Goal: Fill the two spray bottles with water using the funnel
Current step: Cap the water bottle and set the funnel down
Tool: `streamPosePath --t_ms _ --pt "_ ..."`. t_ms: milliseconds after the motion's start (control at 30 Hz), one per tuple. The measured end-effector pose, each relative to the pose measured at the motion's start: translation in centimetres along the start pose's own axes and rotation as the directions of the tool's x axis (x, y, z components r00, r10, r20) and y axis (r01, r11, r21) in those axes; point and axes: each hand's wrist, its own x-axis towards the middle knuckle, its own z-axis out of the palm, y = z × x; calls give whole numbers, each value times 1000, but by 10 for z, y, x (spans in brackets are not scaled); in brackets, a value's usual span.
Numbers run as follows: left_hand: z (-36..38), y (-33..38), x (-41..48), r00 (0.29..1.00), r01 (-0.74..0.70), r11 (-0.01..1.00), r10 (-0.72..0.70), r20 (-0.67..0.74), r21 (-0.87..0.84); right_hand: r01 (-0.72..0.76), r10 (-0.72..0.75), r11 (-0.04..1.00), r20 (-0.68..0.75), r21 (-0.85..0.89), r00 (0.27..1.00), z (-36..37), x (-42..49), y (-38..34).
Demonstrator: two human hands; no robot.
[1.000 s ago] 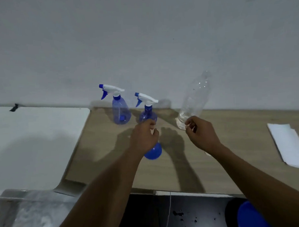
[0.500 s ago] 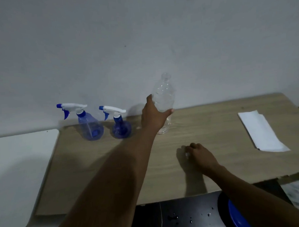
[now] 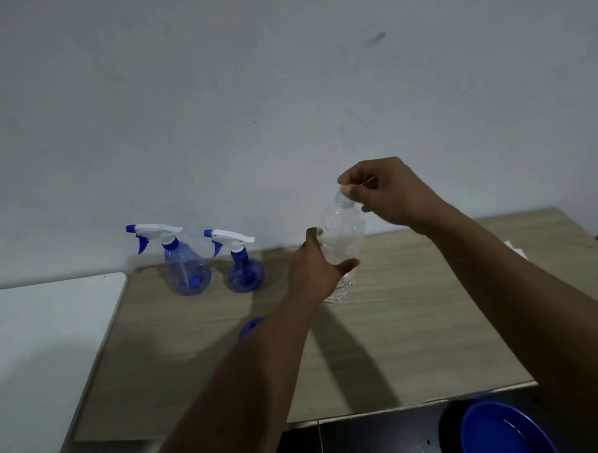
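A: Big picture first: wooden table, both arms out over it. L hand is wrapped round the lower body of the clear water bottle, which stands upright w/ its base on the table. R hand sits on top, fingertips pinched on the cap end.

B: So which step is that?

A: Looks like uncapping the water source, prep before any pouring. L steadies, R looks set to twist. Can't tell if the cap is loose yet; it's hidden under the fingers.

B: Where are the targets?

A: Both well left of the L hand, by the wall. Taller spray bottle farthest out, rounder spray bottle next to it, closer to the hand. Trigger heads on both, so neither is open for filling, and I can't read any water level.

B: And the funnel?

A: Blue funnel peeks out from behind the L forearm, on the table, nearer the person than the sprayers. Mostly hidden.

B: What does the next move call for?

A: My read: finish the twist, park the cap, then unscrew a spray head and seat the funnel in the neck. Thin bottle, so go easy w/ the L squeeze once it's open or it could slop.
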Motion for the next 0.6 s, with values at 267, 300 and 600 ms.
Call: streamPosePath --t_ms 267,300,600 --pt "-2 -2 -6 1000 -18 995 18 3 102 257 -272 733 75 -630 959 9 -2 -9" --pt "-2 -3 -6 1000 -17 995 18 -3 94 253 -259 724 88 -641 962 8 0 -10" --pt "-1 2 -8 999 -42 991 41 8 130 232 -194 687 134 -689 972 4 0 -11"
